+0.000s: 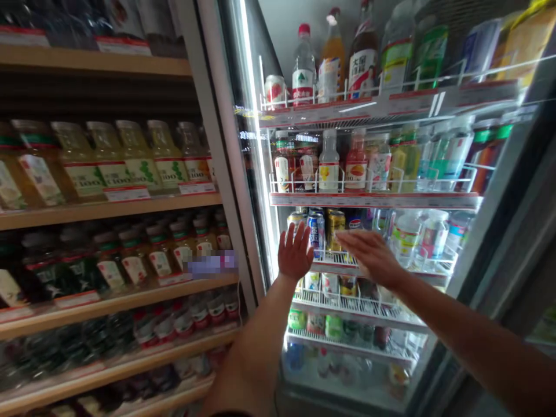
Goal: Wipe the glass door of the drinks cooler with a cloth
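My left hand is raised in front of a lit drinks fridge, fingers spread and palm turned away, holding nothing. Just right of it, my right hand stretches out flat with its fingers together, also without anything in it. Behind the hands, on the middle fridge shelf, stand a blue can and a gold can. Part of that can row is hidden by my fingers. Reflected lettering and light streaks show across the fridge front; whether either hand touches it, I cannot tell.
To the left, wooden shelves carry rows of juice bottles and dark bottles. Upper fridge racks hold more bottles, among them a red-capped water bottle. A metal post separates shelves and fridge. A dark frame borders the right.
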### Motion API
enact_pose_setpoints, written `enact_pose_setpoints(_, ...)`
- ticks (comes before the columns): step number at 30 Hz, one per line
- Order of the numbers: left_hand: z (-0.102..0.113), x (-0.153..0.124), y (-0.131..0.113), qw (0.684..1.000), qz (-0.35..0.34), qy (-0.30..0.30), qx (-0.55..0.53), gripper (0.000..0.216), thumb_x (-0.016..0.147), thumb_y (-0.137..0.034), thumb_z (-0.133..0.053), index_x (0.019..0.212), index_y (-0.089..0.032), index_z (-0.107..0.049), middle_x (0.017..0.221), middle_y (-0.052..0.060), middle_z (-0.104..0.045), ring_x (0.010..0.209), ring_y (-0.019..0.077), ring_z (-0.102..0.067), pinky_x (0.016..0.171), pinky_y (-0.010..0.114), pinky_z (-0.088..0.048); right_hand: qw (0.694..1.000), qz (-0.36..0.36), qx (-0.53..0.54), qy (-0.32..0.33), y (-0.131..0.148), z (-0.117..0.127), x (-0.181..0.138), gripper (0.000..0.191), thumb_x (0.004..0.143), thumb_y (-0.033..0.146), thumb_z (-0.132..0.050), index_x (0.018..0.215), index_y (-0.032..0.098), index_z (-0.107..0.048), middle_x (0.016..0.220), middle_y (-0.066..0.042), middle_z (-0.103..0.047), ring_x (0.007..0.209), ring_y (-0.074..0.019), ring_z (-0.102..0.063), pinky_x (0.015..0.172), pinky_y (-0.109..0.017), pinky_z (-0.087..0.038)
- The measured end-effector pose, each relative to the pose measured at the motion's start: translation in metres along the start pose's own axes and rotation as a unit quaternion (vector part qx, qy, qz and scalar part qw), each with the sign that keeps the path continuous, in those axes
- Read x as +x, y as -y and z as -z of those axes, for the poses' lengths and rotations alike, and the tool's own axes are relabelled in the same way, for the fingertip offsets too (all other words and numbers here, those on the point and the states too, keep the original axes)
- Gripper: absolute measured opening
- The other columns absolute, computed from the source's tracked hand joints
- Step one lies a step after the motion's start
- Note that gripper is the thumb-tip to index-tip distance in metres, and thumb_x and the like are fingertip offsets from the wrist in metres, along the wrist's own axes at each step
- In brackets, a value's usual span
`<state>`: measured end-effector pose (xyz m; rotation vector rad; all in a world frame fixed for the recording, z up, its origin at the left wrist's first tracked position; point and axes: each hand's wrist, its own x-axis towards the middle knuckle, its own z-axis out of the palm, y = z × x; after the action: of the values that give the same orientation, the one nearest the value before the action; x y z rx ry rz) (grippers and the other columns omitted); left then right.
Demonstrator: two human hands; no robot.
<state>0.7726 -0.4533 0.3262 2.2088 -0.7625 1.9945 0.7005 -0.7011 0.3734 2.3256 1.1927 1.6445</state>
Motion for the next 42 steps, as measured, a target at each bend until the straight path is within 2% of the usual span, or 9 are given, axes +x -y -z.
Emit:
enact_pose_setpoints(4, 0.001, 0.000, 0.000, 1.000, -0.001, 0.004, -0.001, 0.065, 0.100, -0.035, -0.039, 0.158, -0.013, -0.020, 0.159, 0.011, -0.036, 0.154, 0.0275, -0.013, 0.126, 0.049, -0.017, 0.986, -0.131, -0.053, -0.086, -0.024, 0.016, -0.013, 0.067, 0.092, 0.009, -0.052, 0.151, 0.036, -0.039, 0.144, 0.002, -0.058, 0.126, -0.0231, -0.055, 0.107, -0.043, -0.039)
enact_pose_setpoints(10, -0.003, -0.003, 0.002, 0.999, 0.019, 0.033, -0.030, 0.066, 0.099, -0.036, -0.041, 0.159, -0.020, -0.016, 0.161, 0.008, -0.031, 0.154, 0.0236, -0.009, 0.127, 0.048, -0.013, 0.995, 0.039, 0.008, 0.096, -0.014, 0.029, -0.068, 0.059, 0.096, 0.010, -0.046, 0.151, 0.028, -0.039, 0.138, 0.002, -0.063, 0.124, -0.0178, -0.056, 0.103, -0.036, -0.043)
enact_pose_setpoints(16, -0.007, -0.003, 0.003, 0.998, 0.023, 0.025, -0.051, 0.065, 0.099, -0.036, -0.043, 0.158, -0.020, -0.022, 0.160, 0.009, -0.033, 0.154, 0.0244, -0.011, 0.127, 0.048, -0.011, 0.977, -0.174, -0.105, -0.067, -0.055, 0.072, -0.087, 0.056, 0.094, 0.012, -0.050, 0.147, 0.030, -0.047, 0.143, -0.003, -0.059, 0.127, -0.0225, -0.056, 0.109, -0.043, -0.042)
enact_pose_setpoints(22, -0.005, 0.004, 0.003, 0.999, 0.003, 0.000, -0.033, 0.067, 0.099, -0.033, -0.044, 0.159, -0.018, -0.019, 0.159, 0.012, -0.035, 0.154, 0.0257, -0.011, 0.126, 0.049, -0.015, 0.993, -0.021, -0.029, 0.109, -0.020, 0.068, -0.156, 0.064, 0.096, 0.007, -0.043, 0.155, 0.030, -0.032, 0.132, 0.001, -0.067, 0.120, -0.0164, -0.060, 0.100, -0.035, -0.048)
enact_pose_setpoints(24, -0.002, -0.001, -0.003, 0.999, 0.018, -0.005, -0.027, 0.068, 0.098, -0.032, -0.046, 0.159, -0.019, -0.020, 0.161, 0.013, -0.030, 0.154, 0.0274, -0.010, 0.126, 0.051, -0.016, 0.993, -0.050, -0.053, 0.090, -0.032, 0.076, -0.157, 0.064, 0.094, 0.006, -0.045, 0.154, 0.028, -0.035, 0.134, 0.000, -0.066, 0.122, -0.0182, -0.059, 0.102, -0.037, -0.048)
enact_pose_setpoints(28, 0.002, -0.028, -0.031, 0.998, 0.051, 0.000, -0.042, 0.072, 0.096, -0.031, -0.050, 0.159, -0.024, -0.016, 0.165, 0.011, -0.022, 0.154, 0.0301, -0.011, 0.125, 0.055, -0.019, 0.971, -0.178, -0.142, -0.073, -0.065, 0.090, -0.143, 0.060, 0.092, 0.007, -0.052, 0.148, 0.027, -0.046, 0.139, -0.005, -0.062, 0.124, -0.0232, -0.058, 0.105, -0.042, -0.046)
enact_pose_setpoints(30, 0.001, -0.045, -0.046, 0.997, 0.055, 0.013, -0.058, 0.072, 0.096, -0.030, -0.049, 0.160, -0.025, -0.015, 0.165, 0.009, -0.022, 0.154, 0.0285, -0.012, 0.125, 0.054, -0.020, 0.972, -0.178, -0.139, -0.069, -0.056, 0.083, -0.151, 0.060, 0.093, 0.008, -0.050, 0.151, 0.025, -0.043, 0.139, -0.007, -0.061, 0.125, -0.0246, -0.058, 0.105, -0.043, -0.045)
enact_pose_setpoints(35, -0.014, -0.073, -0.057, 0.997, 0.059, 0.020, -0.051, 0.069, 0.097, -0.029, -0.048, 0.159, -0.021, -0.019, 0.163, 0.011, -0.026, 0.154, 0.0262, -0.010, 0.127, 0.050, -0.015, 0.995, -0.051, -0.053, 0.075, -0.017, 0.063, -0.171, 0.068, 0.095, 0.007, -0.046, 0.156, 0.032, -0.029, 0.129, 0.004, -0.069, 0.116, -0.0166, -0.061, 0.100, -0.034, -0.047)
enact_pose_setpoints(42, -0.027, -0.077, -0.051, 0.997, 0.055, -0.008, -0.045, 0.065, 0.098, -0.034, -0.045, 0.158, -0.021, -0.024, 0.158, 0.011, -0.038, 0.154, 0.0254, -0.014, 0.126, 0.049, -0.015, 0.973, -0.179, -0.105, -0.098, -0.037, 0.046, -0.117, 0.064, 0.094, 0.010, -0.051, 0.153, 0.032, -0.038, 0.141, -0.002, -0.060, 0.127, -0.0230, -0.055, 0.106, -0.041, -0.042)
